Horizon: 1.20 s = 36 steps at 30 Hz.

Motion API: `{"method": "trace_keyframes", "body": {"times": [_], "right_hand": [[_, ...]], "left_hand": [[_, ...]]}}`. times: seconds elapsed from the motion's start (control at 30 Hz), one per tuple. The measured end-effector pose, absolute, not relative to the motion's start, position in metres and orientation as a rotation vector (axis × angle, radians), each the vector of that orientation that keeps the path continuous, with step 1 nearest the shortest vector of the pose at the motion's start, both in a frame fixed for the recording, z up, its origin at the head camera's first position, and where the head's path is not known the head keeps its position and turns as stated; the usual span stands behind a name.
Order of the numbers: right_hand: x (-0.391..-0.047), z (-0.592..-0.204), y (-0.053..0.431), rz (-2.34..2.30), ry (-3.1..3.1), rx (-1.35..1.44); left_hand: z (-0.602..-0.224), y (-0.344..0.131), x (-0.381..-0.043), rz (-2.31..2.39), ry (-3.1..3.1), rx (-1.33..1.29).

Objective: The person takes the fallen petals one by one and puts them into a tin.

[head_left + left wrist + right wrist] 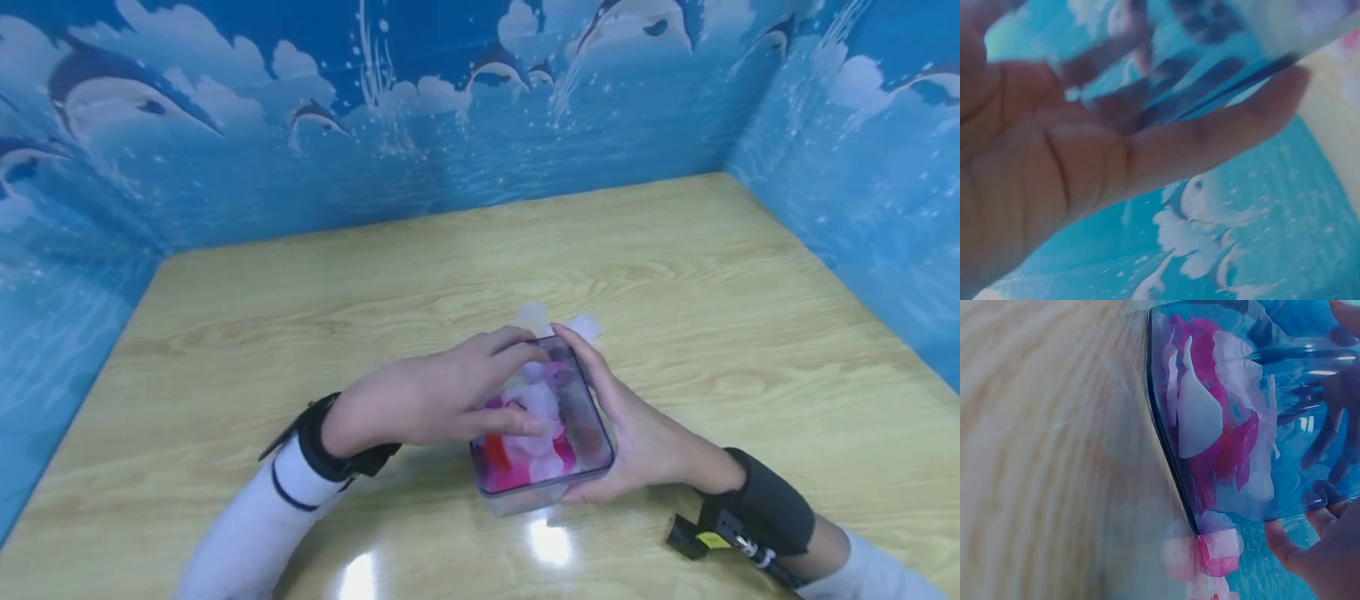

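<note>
A clear plastic box (592, 417) with a dark rim holds crumpled thin pieces (1200, 425) in white, pink and red. My right hand (637, 425) grips the box's right side in the head view, thumb at the near end and a finger at the far corner. Over the top lies my left hand (442, 396), its fingers spread and the thumb extended across the contents. In the left wrist view, a straight finger (1210, 144) runs along the box's dark edge. Reflections hide whether a lid lies under it.
Whitish pieces (532, 317) lie on the wood-grain table (300, 300) behind the box, and pink and white bits (1219, 553) show near its edge in the right wrist view. A blue dolphin-print backdrop (450, 150) encloses the table's back and sides.
</note>
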State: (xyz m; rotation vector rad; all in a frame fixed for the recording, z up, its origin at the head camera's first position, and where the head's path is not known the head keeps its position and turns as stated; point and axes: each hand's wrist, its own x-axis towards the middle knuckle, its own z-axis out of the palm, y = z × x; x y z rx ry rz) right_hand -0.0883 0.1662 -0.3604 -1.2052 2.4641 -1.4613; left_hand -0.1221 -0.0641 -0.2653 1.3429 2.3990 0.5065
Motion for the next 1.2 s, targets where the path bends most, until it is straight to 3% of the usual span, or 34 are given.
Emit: {"method": "trace_keyframes", "body": {"times": [0.2,0.43,0.93,1.2], "right_hand": [[-0.088,-0.363,0.169,-1.450,2.479,-1.219],[-0.089,-0.363,0.167,-1.449,2.488,-1.194],[-0.085,-0.361,0.165,-1.501,2.486,-1.202],[-0.092,-0.359,0.191,-1.180,2.595,-1.055]], "left_hand": [[-0.287,-0.072,-0.116,0.990,2.374,1.209],[-0.326,-0.084,-0.113,1.560,2.082,1.282],[-0.361,-0.089,-0.091,1.521,2.259,1.122],[-0.383,-0.087,-0.090,1.766,2.038,1.084]]}}
